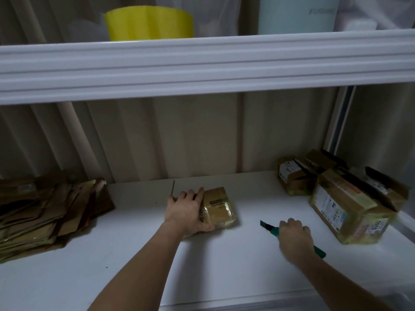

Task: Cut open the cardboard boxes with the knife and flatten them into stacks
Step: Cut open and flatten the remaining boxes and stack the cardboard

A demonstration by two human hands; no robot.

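Cutting step about to begin: left hand (188,209) grips a taped box (219,207), right hand (294,236) holds the knife (269,227) just beside it, blade to meet the tape next

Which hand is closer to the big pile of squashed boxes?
Left. The left hand grips a small box nearer the flattened pile; the right hand, holding the knife, is farther away.

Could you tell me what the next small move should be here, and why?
Probably bring the knife in the right hand across to the small taped box. The left hand already grips that box on the white shelf, it looks uncut, and the blade is out and pointing its way.
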